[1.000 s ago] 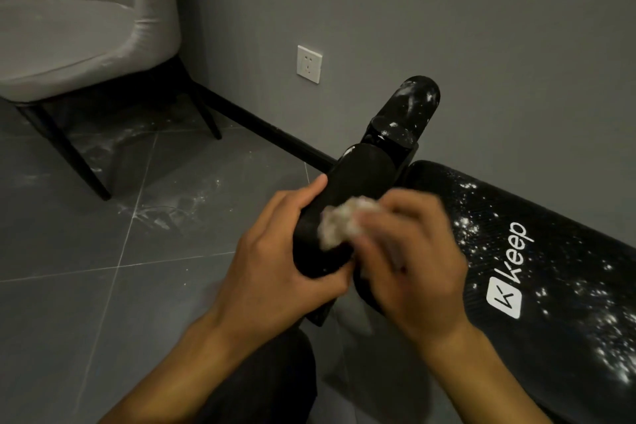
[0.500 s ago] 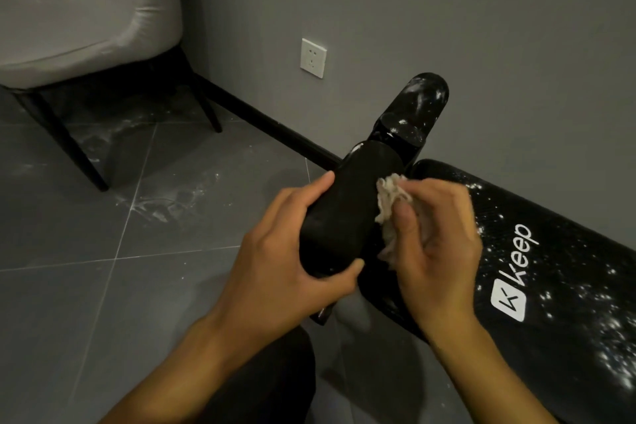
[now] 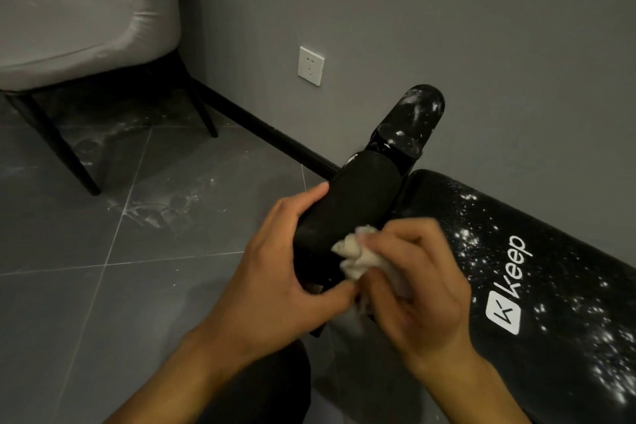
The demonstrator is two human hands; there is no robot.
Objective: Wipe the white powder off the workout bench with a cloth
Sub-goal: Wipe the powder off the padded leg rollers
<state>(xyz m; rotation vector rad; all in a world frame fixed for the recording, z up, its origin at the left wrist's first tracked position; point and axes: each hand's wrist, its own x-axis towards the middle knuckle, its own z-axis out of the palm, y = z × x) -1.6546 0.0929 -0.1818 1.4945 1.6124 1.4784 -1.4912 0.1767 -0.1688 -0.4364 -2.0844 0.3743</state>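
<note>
A person's left hand (image 3: 275, 272) grips the black roller pad (image 3: 351, 196) at the end of the surface (image 3: 568, 306); the right hand (image 3: 423, 289) clutches a crumpled cloth (image 3: 358, 256) against it. White powder (image 3: 475, 241) speckles the surface.

The bench (image 3: 550, 268) lies on the right along the wall (image 3: 447, 10), with the near roller (image 3: 347, 210) at its left end and the far roller (image 3: 413, 120) behind that. The left hand (image 3: 285, 279) grips the near roller's left side; the right hand (image 3: 423, 286) holds the cloth (image 3: 354, 258) on its right. The chair (image 3: 69, 27) stands far left.
</note>
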